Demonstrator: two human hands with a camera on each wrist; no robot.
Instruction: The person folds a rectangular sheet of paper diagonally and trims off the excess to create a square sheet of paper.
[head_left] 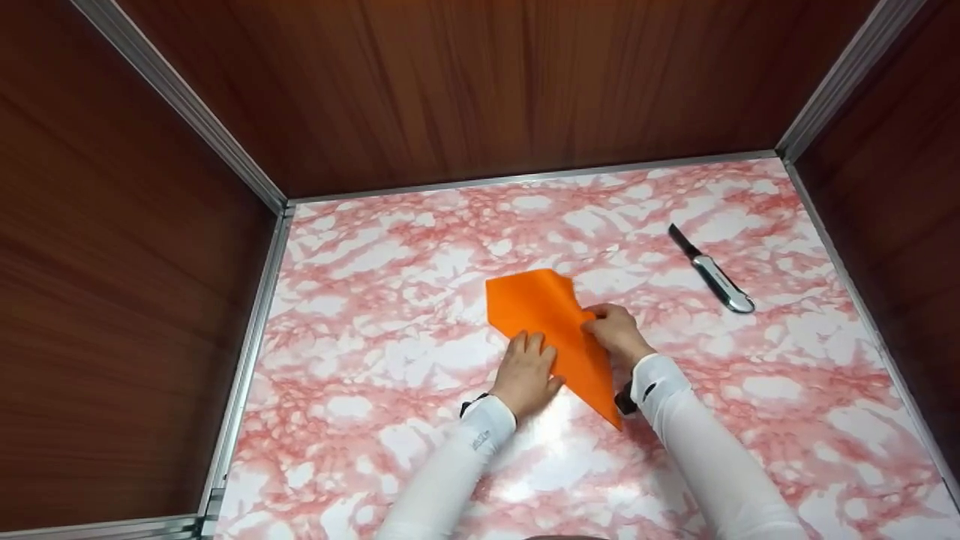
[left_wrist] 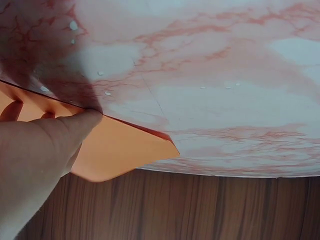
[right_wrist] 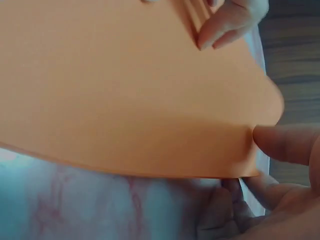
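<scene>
A folded sheet of orange paper [head_left: 551, 315] lies on the table, its long point toward me. My left hand [head_left: 526, 381] rests on its left edge, fingers spread over the paper. In the left wrist view the thumb of the left hand [left_wrist: 55, 140] touches the paper's folded edge [left_wrist: 135, 145]. My right hand [head_left: 619, 334] pinches the right edge. In the right wrist view, the thumb of the right hand [right_wrist: 287, 145] is on top of the paper [right_wrist: 125, 100] and its fingers are underneath, with that edge slightly raised.
A utility knife [head_left: 720, 283] with a dark blade and grey-green handle lies to the right. The red-and-white marbled tabletop [head_left: 375, 300] is bordered by metal rails, with brown wood-look panels [head_left: 450, 90] at the back and sides.
</scene>
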